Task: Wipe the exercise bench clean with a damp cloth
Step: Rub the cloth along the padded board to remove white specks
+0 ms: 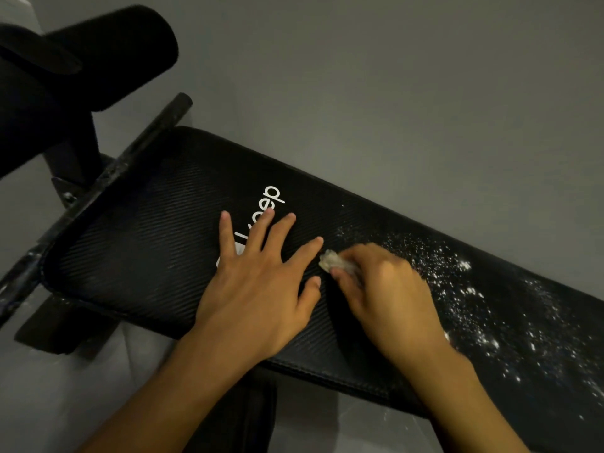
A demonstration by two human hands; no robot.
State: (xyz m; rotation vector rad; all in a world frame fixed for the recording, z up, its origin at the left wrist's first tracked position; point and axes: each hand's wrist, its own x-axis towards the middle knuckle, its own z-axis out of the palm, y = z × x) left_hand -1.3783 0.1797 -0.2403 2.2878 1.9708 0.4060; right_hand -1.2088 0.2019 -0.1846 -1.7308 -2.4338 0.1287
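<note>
A black ribbed exercise bench pad with a white logo runs from upper left to lower right. White powder specks cover its right part. My left hand lies flat on the pad, fingers spread, over part of the logo. Just right of it, my right hand is closed on a small crumpled pale cloth pressed against the pad; only the cloth's left end shows past my fingers.
A black metal crossbar runs along the pad's left end, dotted with white specks. A black foam roller sticks out at the upper left. Grey floor surrounds the bench. The bench's dark frame shows under the pad.
</note>
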